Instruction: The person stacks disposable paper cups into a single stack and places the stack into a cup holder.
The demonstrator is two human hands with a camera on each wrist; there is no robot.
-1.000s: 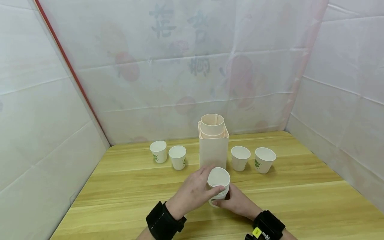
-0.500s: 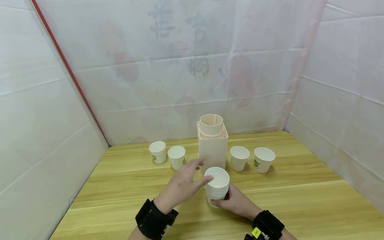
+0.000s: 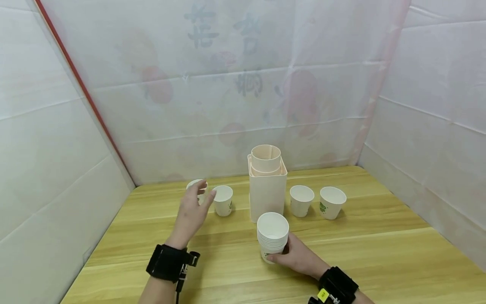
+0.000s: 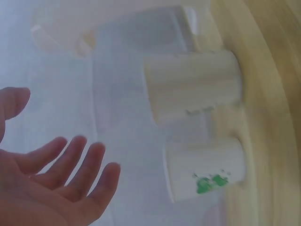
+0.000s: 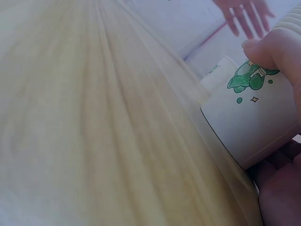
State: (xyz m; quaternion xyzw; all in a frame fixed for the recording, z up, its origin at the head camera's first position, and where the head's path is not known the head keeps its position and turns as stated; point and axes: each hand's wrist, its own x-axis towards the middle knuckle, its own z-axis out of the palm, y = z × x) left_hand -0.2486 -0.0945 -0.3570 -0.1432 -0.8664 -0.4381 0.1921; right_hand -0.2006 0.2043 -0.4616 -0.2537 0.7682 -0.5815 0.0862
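My right hand [image 3: 298, 255] grips a stack of nested white paper cups [image 3: 272, 236] low down, its thumb across the green print. In the right wrist view the bottom cup [image 5: 254, 117] of that stack shows its green pattern close over the table. My left hand [image 3: 191, 211] is held up at the left, fingers spread and holding nothing. It overlaps the far-left paper cup [image 3: 196, 184] in the head view and hides most of it. Just right of it stands another paper cup [image 3: 223, 201]. The left wrist view shows the fingers [image 4: 77, 165] apart from both cups.
Behind the stack rises a cream square container [image 3: 267, 196] with a round tube [image 3: 265, 158] in its top. Two more paper cups, an inner one [image 3: 301, 201] and an outer one [image 3: 332, 202], stand to its right. White sheeting [image 3: 228, 105] closes off the table's back and sides.
My left hand has let go of the cup stack and moved left and back to the far-left cup. The right hand keeps its hold on the stack in the same place.
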